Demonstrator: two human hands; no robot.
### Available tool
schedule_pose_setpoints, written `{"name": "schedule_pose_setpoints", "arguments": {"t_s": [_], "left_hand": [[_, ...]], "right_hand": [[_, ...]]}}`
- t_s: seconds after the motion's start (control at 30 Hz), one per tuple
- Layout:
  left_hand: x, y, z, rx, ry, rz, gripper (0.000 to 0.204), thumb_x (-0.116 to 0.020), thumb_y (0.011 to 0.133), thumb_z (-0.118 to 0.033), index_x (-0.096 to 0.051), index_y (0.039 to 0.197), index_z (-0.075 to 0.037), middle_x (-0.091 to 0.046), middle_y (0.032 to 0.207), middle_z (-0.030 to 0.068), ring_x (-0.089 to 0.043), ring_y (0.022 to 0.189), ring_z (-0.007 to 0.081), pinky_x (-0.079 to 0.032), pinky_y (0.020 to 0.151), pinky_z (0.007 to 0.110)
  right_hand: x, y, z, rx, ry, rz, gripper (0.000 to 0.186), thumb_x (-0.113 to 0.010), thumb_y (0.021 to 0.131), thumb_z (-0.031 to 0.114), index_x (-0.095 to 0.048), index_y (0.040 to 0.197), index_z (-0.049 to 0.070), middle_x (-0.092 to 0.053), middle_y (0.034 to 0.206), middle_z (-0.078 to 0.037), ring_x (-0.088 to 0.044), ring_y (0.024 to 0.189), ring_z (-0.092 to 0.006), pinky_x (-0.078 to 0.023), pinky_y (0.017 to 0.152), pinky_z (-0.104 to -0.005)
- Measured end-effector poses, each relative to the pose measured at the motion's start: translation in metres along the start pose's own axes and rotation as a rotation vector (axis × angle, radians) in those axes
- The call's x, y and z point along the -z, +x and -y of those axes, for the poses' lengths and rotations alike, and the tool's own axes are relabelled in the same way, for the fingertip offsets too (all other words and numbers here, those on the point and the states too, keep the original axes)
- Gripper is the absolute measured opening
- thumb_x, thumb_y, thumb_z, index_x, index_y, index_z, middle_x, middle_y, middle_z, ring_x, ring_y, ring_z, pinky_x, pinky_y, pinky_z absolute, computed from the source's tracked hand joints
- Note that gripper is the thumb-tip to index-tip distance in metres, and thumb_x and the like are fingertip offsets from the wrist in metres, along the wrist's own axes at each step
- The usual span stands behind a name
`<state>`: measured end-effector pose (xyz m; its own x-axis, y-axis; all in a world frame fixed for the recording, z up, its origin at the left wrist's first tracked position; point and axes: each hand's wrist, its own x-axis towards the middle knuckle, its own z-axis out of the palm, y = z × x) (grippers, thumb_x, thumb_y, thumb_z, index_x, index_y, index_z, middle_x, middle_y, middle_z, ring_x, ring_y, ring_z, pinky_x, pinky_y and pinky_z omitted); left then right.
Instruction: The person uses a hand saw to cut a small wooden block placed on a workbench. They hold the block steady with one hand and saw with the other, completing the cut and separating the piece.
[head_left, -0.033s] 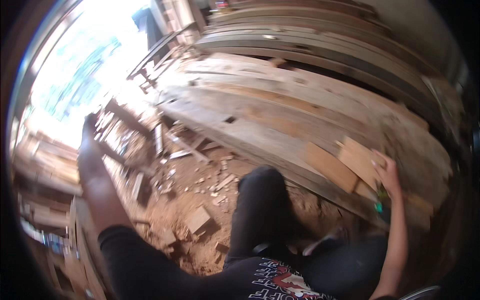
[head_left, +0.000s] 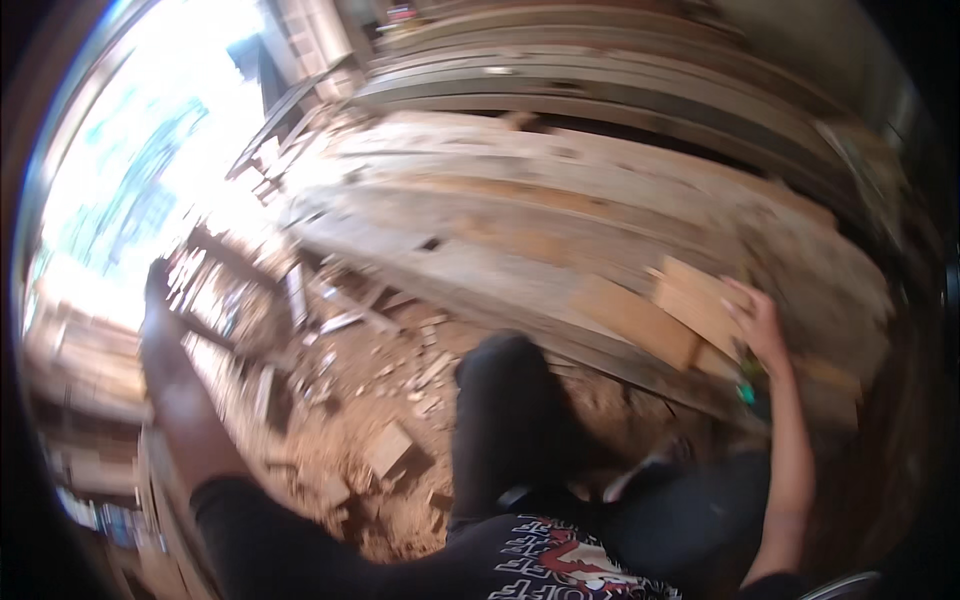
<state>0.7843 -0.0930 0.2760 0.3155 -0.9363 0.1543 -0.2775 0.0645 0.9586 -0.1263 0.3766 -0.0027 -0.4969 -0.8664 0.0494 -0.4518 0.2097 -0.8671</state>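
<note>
Both hands unmoved, right hand [head_left: 757, 325] seemingly touching wood block [head_left: 697, 298]

This is a rough woodworking yard or timber workshop. A broad stack of long, weathered grey-brown wooden planks [head_left: 560, 200] fills the upper middle of the view. On its near edge lie short, pale, freshly cut rectangular board pieces [head_left: 640, 320]. Below the stack, the bare reddish-brown dirt floor [head_left: 370, 390] is strewn with small wooden offcuts and chips [head_left: 390, 445]. To the left of the stack, more scrap timber lies in bright daylight.
</note>
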Motion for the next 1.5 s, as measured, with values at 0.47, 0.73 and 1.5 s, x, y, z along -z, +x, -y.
{"name": "schedule_pose_setpoints", "arguments": {"t_s": [0.47, 0.73, 1.5], "left_hand": [[-0.063, 0.151, 0.032, -0.219, 0.733, 0.062, 0.041, -0.065, 0.098, -0.048, -0.068, 0.122, -0.014, -0.067, 0.109, 0.0037, -0.065, 0.094, 0.0184, -0.053, 0.078, 0.035], [-0.227, 0.191, 0.022, -0.173, 0.351, 0.040, 0.034, -0.064, 0.104, -0.021, -0.067, 0.137, -0.013, -0.068, 0.094, 0.0113, -0.064, 0.078, 0.0166, -0.056, 0.074, 0.035], [-0.635, -0.426, -0.036, -1.421, 0.550, 1.011, 0.061, -0.080, 0.094, -0.017, -0.057, 0.150, -0.016, -0.063, 0.130, 0.0113, -0.061, 0.116, 0.0290, -0.051, 0.099, 0.047]], "right_hand": [[0.009, 0.009, -0.015, 0.032, 0.053, -0.109, 0.038, -0.076, 0.097, 0.024, -0.075, 0.133, 0.012, -0.069, 0.080, -0.006, -0.058, 0.074, -0.0079, -0.051, 0.070, -0.0311], [0.007, 0.013, -0.026, -0.001, -0.037, -0.083, 0.041, -0.076, 0.098, 0.035, -0.075, 0.135, 0.019, -0.055, 0.071, -0.005, -0.050, 0.067, -0.0122, -0.042, 0.065, -0.0333], [0.001, 0.005, -0.014, 0.091, -0.111, -0.045, 0.043, -0.078, 0.096, 0.035, -0.073, 0.135, 0.017, -0.076, 0.099, -0.022, -0.074, 0.092, -0.0355, -0.055, 0.085, -0.0452]]}}
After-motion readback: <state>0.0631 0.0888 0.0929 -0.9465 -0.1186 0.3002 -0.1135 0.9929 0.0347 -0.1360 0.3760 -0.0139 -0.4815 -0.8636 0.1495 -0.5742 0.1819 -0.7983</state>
